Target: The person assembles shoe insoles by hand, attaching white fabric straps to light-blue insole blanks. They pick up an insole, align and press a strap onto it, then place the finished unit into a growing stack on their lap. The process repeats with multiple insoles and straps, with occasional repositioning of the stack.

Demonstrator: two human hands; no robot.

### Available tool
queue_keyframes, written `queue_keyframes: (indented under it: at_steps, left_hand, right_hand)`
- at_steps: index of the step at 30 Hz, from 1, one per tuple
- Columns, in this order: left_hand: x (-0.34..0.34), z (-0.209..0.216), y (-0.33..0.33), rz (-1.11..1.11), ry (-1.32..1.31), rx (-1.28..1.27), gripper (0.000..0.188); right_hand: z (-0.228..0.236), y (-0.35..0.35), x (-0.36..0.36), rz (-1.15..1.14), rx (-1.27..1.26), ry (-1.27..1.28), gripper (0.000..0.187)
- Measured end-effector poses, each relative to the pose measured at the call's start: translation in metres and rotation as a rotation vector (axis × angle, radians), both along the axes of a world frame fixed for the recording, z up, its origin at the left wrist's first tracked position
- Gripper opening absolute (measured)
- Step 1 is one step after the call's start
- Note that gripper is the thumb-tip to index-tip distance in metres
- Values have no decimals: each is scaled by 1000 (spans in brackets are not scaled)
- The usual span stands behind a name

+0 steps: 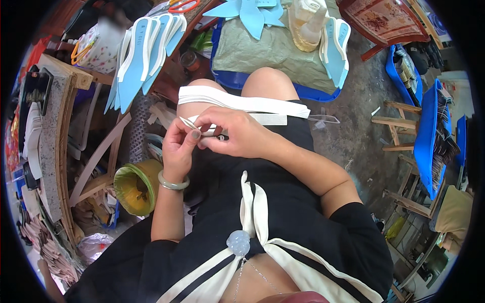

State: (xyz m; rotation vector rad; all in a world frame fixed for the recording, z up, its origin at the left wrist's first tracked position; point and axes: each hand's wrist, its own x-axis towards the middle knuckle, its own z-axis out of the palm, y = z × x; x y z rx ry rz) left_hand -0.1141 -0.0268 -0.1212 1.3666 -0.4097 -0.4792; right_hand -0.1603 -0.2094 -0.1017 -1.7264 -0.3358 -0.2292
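Observation:
Above my lap, my left hand (180,144) and my right hand (230,130) meet, fingertips nearly touching. Both are closed in a pinch on a narrow white strip (187,122), whose folded end pokes up between them; the fingers hide the rest of it. Across my thighs lies a bundle of long white strips (242,105), just beyond my hands. A shorter white strip (273,119) sits beside the bundle on the black cloth of my clothing.
Light-blue sole-shaped pieces with white edging (134,65) hang over a bench edge at far left. Ahead, a grey-green covered surface (262,65) carries more blue pieces (251,20) and a glue container (303,35). A yellow-green bin (120,179) stands left; blue crates (427,146) right.

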Motion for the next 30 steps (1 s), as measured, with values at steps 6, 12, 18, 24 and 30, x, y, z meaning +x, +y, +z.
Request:
queue_keyframes:
  at_steps: [6,12,18,24,30]
  left_hand:
    - [1,-8,2,-61,116,-77,17]
    - [2,-10,-2,20,111,-7,28]
    - [4,-23,41,355,270,216,22]
    - [14,-52,105,216,150,565,11]
    - [54,-4,27,427,-578,807,26]
  right_hand:
    - [-14,-1,4,9,-36,-26,15]
    - [-12,-9,6,32,471,550,11]
    - [16,-128,-29,-315,876,88,20]
    - [63,-270,-157,-269,934,-345,18]
    - [60,-280,-178,-85,1074,-542,25]
